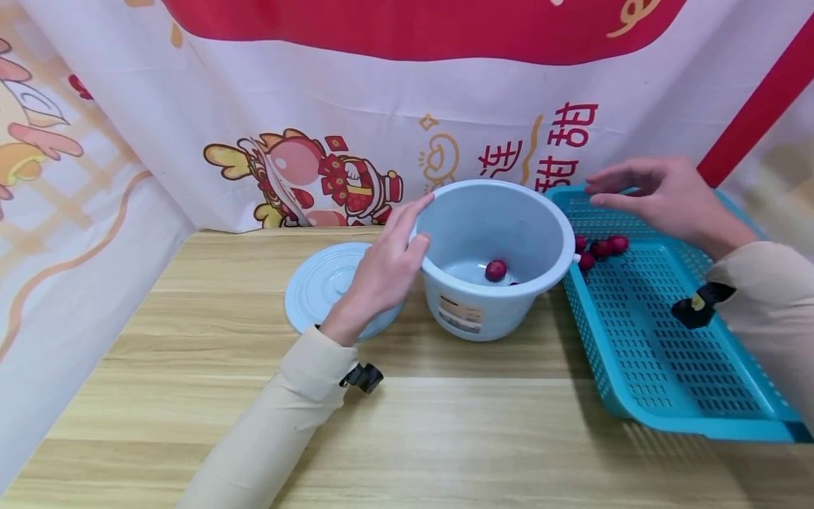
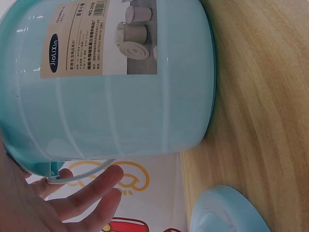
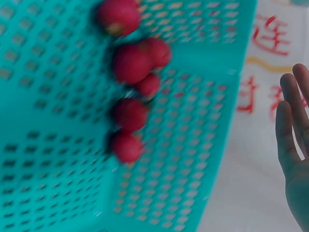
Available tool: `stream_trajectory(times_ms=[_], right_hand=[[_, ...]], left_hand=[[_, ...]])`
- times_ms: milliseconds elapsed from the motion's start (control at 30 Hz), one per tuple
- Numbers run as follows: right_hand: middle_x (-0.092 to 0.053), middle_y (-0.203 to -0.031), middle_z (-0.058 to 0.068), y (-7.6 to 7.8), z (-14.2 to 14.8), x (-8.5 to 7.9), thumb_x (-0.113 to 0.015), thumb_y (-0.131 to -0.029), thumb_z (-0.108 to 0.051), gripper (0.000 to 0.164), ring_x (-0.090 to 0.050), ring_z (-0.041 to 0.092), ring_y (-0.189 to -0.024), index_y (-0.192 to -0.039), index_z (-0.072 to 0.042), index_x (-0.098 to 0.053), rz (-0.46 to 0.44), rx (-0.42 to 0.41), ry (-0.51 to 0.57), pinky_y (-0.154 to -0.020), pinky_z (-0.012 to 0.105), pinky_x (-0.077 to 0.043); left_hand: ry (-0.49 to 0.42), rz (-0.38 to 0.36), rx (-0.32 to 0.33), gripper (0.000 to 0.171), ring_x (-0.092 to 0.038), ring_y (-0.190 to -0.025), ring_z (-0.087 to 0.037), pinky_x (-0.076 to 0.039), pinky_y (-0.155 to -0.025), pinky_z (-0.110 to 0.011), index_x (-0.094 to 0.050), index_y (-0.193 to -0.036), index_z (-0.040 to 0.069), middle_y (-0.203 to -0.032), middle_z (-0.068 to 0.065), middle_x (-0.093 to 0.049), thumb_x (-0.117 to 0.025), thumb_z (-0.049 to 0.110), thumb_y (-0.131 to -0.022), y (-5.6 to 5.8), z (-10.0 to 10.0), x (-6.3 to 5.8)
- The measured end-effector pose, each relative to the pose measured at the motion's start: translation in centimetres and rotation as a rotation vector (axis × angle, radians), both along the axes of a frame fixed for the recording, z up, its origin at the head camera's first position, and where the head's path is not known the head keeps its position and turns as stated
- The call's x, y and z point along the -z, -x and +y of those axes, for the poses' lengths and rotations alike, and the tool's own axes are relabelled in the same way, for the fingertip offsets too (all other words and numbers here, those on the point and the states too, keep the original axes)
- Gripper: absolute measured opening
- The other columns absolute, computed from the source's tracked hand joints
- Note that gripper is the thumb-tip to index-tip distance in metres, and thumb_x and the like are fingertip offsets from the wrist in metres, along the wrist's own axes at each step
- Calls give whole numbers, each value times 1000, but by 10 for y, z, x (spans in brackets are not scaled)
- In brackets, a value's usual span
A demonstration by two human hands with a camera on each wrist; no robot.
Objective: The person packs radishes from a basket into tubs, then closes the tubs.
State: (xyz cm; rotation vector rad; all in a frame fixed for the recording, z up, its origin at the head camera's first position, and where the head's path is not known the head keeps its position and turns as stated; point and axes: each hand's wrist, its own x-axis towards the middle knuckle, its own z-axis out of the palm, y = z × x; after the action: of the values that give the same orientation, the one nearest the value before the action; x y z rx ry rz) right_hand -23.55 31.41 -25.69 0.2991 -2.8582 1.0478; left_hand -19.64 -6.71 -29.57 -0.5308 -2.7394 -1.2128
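Note:
My left hand (image 1: 388,265) rests against the left rim of a light-blue plastic bucket (image 1: 483,300), thumb and index finger touching the edge. In the left wrist view its other fingers (image 2: 91,193) spread loosely beside the bucket's handle (image 2: 84,173). Inside the bucket lies a round red radish (image 1: 496,270), with a sliver of another at the near wall. My right hand (image 1: 668,198) hovers, with nothing in it, above the back of a teal perforated basket (image 1: 689,428). Several red radishes (image 3: 130,113) sit along one wall of that basket.
A round light-blue lid (image 1: 311,290) lies on the wooden table (image 1: 407,438), left of the bucket and partly behind my left forearm. The basket stands close against the bucket's right side. Printed cloth (image 1: 254,92) hangs behind the table.

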Motion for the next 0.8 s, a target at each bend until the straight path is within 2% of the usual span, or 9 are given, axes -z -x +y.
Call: stream_trajectory(times_ms=[267, 333, 467, 567, 633, 800], right_hand=[[-64, -123, 4, 14, 37, 21, -75, -82, -46, 59, -58, 5, -98, -135, -22, -61, -53, 70, -25, -66, 18, -55], [-63, -125, 7, 18, 45, 27, -74, -83, -47, 61, -59, 10, -101, -136, -20, -60, -73, 96, -39, -67, 21, -56], [-56, -136, 18, 22, 57, 37, -72, -81, -55, 72, -54, 33, -117, -141, -18, -55, -155, 142, -82, -78, 43, -59], [-50, -143, 22, 24, 64, 44, -70, -80, -58, 77, -43, 45, -127, -143, -17, -51, -232, 133, -87, -87, 62, -51], [-46, -145, 23, 26, 67, 48, -69, -82, -57, 76, -38, 48, -131, -144, -16, -50, -272, 116, -89, -90, 67, -46], [-41, -148, 24, 32, 72, 57, -68, -84, -55, 74, -31, 49, -134, -144, -16, -50, -329, 110, -113, -89, 67, -45]], left_hand=[[1, -2, 8, 56, -42, -138, -18, -44, -104, -53, -25, -154, 43, -159, 14, -26, -33, 38, -99, 1, 0, 1], [4, 2, 8, 56, -43, -137, -18, -45, -104, -53, -25, -154, 42, -159, 14, -26, -33, 38, -99, 1, 0, 1], [3, 5, 7, 57, -44, -136, -19, -45, -103, -54, -25, -154, 42, -159, 14, -26, -34, 37, -99, 1, 1, 1], [1, -3, 9, 57, -42, -138, -19, -45, -103, -55, -24, -154, 43, -160, 15, -25, -34, 36, -99, 0, 1, 1], [0, -5, 9, 57, -42, -139, -20, -45, -104, -55, -24, -154, 43, -160, 15, -25, -35, 36, -99, 1, 1, 1], [1, -5, 1, 57, -42, -138, -20, -45, -103, -55, -24, -154, 44, -160, 14, -25, -35, 36, -99, 1, -1, 1]])
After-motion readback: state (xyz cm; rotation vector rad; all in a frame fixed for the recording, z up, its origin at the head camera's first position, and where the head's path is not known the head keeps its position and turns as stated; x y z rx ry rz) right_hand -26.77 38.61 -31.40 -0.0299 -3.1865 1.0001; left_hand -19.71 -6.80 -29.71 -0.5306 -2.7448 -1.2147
